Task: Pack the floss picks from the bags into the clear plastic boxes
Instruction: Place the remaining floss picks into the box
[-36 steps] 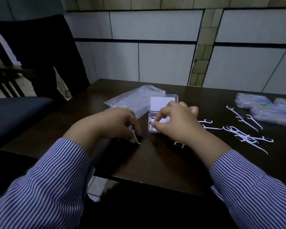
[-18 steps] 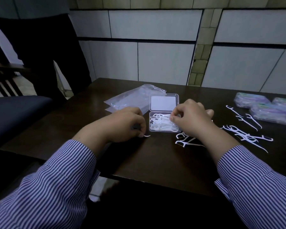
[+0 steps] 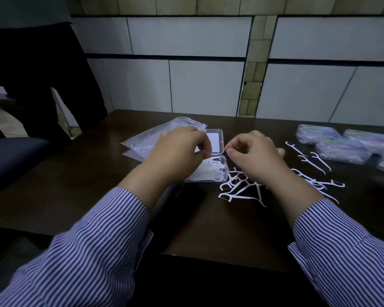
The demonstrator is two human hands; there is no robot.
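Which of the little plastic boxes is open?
The clear box between the two hands, with its lid flipped back and white floss picks inside. The filled boxes at the far right all look closed.

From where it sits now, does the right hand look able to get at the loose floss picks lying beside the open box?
Probably yes: the right hand hovers directly over the loose floss picks right of the open box, with nothing between.

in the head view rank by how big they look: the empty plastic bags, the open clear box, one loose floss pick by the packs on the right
1. Empty plastic bags, partly hidden by the left hand.
2. Open clear box, counting its lid.
3. Loose floss pick, a thin sliver.
All lie at a similar depth, so the order seems fair.
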